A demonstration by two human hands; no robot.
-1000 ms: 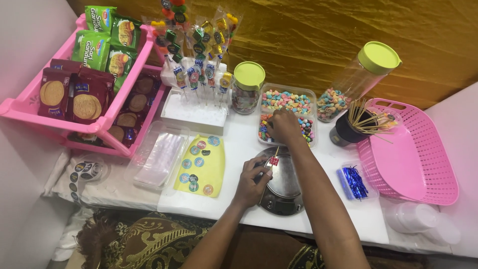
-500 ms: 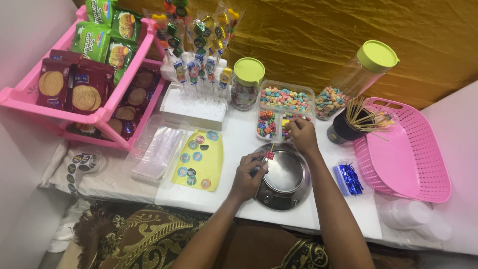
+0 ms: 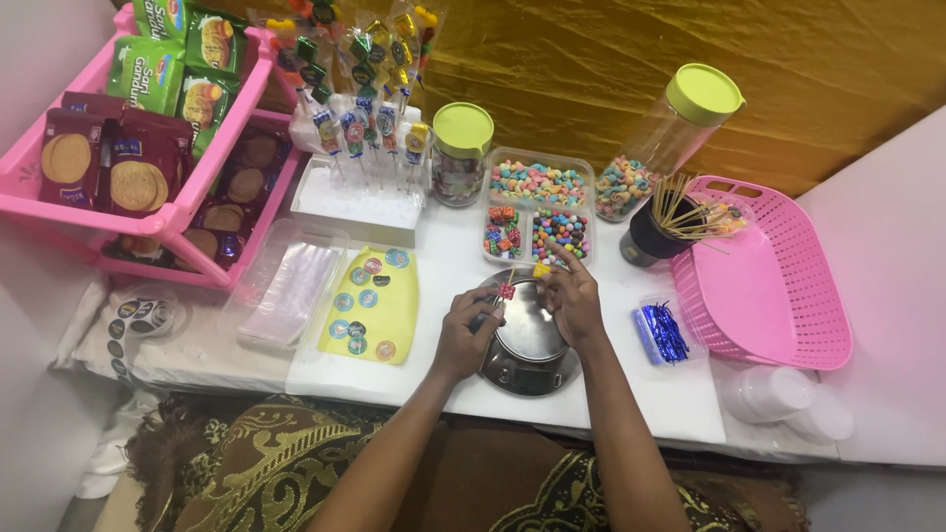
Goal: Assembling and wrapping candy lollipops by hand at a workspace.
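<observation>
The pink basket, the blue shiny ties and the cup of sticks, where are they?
pink basket [image 3: 788,315], head view, on its bare mesh floor.
blue shiny ties [image 3: 662,331], head view, on the middle of the bundle.
cup of sticks [image 3: 645,241], head view, on the cup's dark side wall.

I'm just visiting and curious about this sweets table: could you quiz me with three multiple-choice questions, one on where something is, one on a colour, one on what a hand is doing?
1. Where is the pink basket?
A. at the table's right end
B. on the pink shelf
C. under the scale

2. What colour are the two jar lids?
A. red
B. yellow-green
C. black

3. What does the left hand hold?
A. nothing
B. a cup
C. a skewer with a red sweet on it

Answers: 1 A, it lies right of the cup of skewers. 2 B, both lids show yellow-green. 3 C, the skewer stands over the metal scale, and the right hand brings a yellow sweet.
</observation>
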